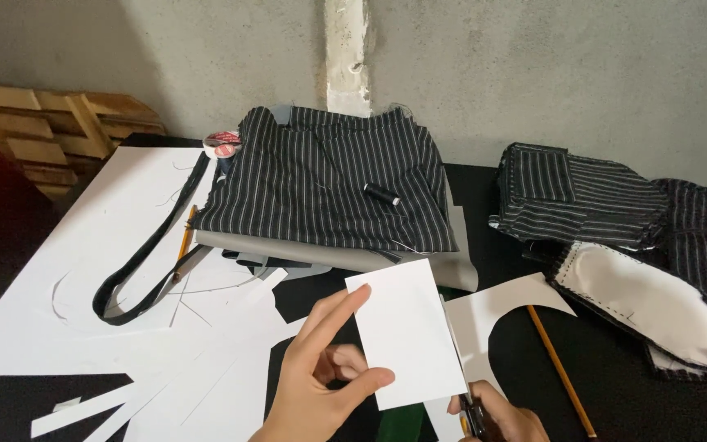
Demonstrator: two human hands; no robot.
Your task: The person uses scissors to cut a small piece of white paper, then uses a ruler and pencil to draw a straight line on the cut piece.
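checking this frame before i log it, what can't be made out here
- Right hand, head view: cut off by the bottom edge; the tool in its grip is mostly hidden.
- Left hand: its fingers behind the white card are hidden.
- Pencil: lower end leaves the frame.

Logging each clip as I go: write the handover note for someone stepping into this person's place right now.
Left hand pinches a white paper rectangle at its left edge, lifted off the black table.
Right hand grips scissors at the sheet's lower right edge; blades mostly hidden.
Done: the rectangle's edges look cut straight; offcuts lie at left.
Left: cannot tell how far the current cut runs.
Nearby: striped fabric with a thread spool, pencil.
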